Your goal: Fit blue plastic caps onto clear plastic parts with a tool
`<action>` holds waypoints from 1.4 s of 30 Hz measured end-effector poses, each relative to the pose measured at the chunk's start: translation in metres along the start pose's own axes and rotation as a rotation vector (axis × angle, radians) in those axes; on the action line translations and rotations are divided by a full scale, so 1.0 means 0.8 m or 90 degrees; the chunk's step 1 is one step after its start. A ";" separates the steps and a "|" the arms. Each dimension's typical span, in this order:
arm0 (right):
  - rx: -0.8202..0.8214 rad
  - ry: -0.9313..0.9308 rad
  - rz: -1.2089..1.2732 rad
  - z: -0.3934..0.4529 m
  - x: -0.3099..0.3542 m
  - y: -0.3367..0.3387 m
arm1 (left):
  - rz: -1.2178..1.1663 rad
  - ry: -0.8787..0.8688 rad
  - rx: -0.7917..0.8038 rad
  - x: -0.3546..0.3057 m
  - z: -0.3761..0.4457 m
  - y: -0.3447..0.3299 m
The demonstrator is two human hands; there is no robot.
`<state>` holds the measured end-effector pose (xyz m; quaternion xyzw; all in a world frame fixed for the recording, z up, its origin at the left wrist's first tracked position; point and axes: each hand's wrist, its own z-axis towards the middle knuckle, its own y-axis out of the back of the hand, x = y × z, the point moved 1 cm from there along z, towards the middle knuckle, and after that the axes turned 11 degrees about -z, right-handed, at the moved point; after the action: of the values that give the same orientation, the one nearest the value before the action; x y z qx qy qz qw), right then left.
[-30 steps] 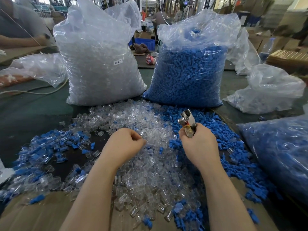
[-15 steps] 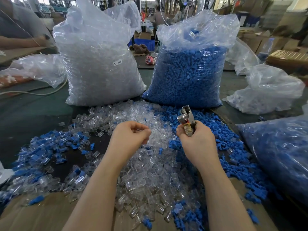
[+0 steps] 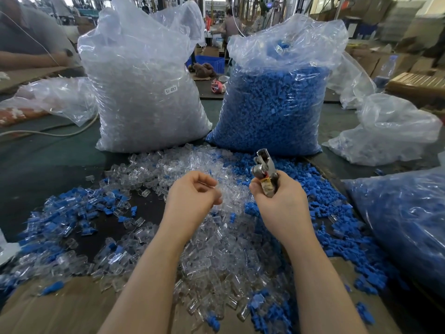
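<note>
Hands above heaped clear plastic parts (image 3: 216,237), right hand (image 3: 281,201) gripped small metal tool (image 3: 263,172), left hand (image 3: 192,196) curled, contents unclear, bare dark tabletop (image 3: 48,165) lay leftward.

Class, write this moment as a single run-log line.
right hand: holds metal tool upright | left hand: fingers curled, contents unclear | clear parts pile: below hands | cap fitting: not visible

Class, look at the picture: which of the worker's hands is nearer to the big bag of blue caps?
The right. The right hand, gripping the metal tool, sits just in front of the bag of blue caps. The left hand is farther left, over the clear parts.
</note>
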<state>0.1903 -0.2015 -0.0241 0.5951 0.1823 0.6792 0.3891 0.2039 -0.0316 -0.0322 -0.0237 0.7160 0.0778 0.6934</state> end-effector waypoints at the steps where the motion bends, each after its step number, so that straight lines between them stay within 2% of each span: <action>1: 0.001 0.004 -0.004 0.000 0.001 -0.001 | -0.004 -0.006 -0.007 0.000 0.000 0.000; 12: -0.003 0.034 0.009 -0.003 0.012 -0.005 | -0.117 -0.013 -0.038 -0.012 -0.010 -0.018; 23: -0.049 0.027 -0.014 -0.003 0.009 -0.006 | -0.042 -0.088 -0.066 -0.024 -0.019 -0.032; 29: -0.019 0.015 0.027 -0.001 0.008 -0.006 | -0.007 -0.138 -0.060 -0.026 -0.021 -0.034; 34: 0.028 -0.001 0.111 0.001 0.006 -0.004 | 0.002 -0.151 -0.047 -0.024 -0.020 -0.035; 42: 0.055 -0.008 0.143 0.000 0.008 0.000 | -0.009 -0.167 -0.043 -0.023 -0.021 -0.034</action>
<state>0.1906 -0.1970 -0.0196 0.6321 0.1414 0.7062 0.2858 0.1921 -0.0621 -0.0155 -0.0418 0.6160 0.0990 0.7804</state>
